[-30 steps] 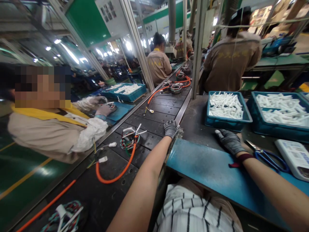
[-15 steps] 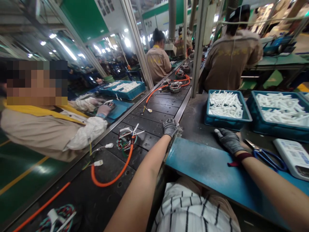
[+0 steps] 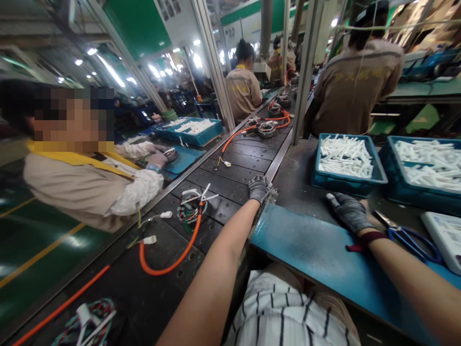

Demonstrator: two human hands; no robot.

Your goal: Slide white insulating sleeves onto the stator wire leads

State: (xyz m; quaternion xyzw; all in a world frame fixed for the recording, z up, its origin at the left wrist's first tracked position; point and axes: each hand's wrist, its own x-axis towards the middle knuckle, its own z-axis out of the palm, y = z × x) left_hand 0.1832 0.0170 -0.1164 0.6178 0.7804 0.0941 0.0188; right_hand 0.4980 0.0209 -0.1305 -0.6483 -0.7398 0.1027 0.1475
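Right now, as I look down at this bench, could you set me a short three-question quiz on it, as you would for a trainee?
1. True or false: the left hand is gripping the orange cable.
2. Choose one. The handles of the scissors beside the right hand are: a) red, b) blue, c) yellow.
3. Fill in the colour: the blue bin just beyond the right hand holds many slender ____ pieces.

Key:
1. False: it is at the metal edge.
2. b) blue.
3. White.
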